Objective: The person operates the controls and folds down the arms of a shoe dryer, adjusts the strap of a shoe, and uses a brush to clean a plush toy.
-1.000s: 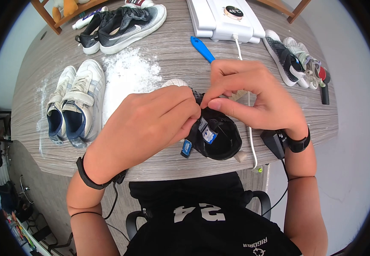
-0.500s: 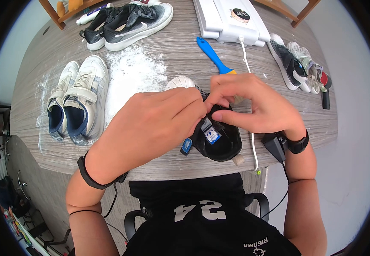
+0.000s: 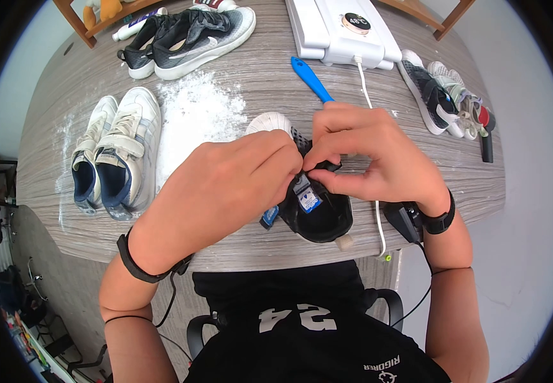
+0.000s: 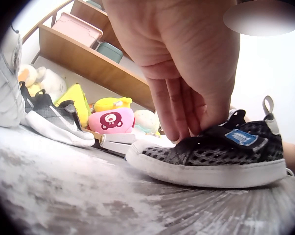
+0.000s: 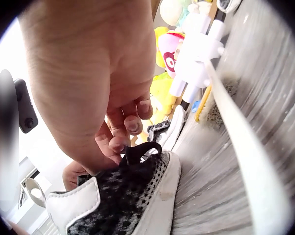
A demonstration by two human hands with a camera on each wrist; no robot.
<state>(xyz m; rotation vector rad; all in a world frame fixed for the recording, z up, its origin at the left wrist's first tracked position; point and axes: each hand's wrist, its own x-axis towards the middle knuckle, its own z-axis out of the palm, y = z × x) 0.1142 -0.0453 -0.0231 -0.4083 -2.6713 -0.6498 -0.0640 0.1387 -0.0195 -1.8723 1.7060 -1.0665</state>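
Note:
A small black mesh shoe with a white sole stands on the table, its opening toward the person and a blue-and-white label inside. The left hand pinches the shoe's upper near the tongue; in the left wrist view its fingertips meet the shoe beside a strap with a blue patch. Thumb and forefinger of the right hand pinch black material at the opening. In the right wrist view a black strap loops up by those fingers. Both hands partly hide the grip.
White shoes stand at the left beside white powder. Grey-black shoes lie farther back. A white device has a cable running down right of the shoe. A blue-handled brush and more shoes are behind and right.
The shoe's heel has shifted slightly left. The right hand's thumb has moved in closer to its forefinger at the opening, and the left hand stays at the upper.

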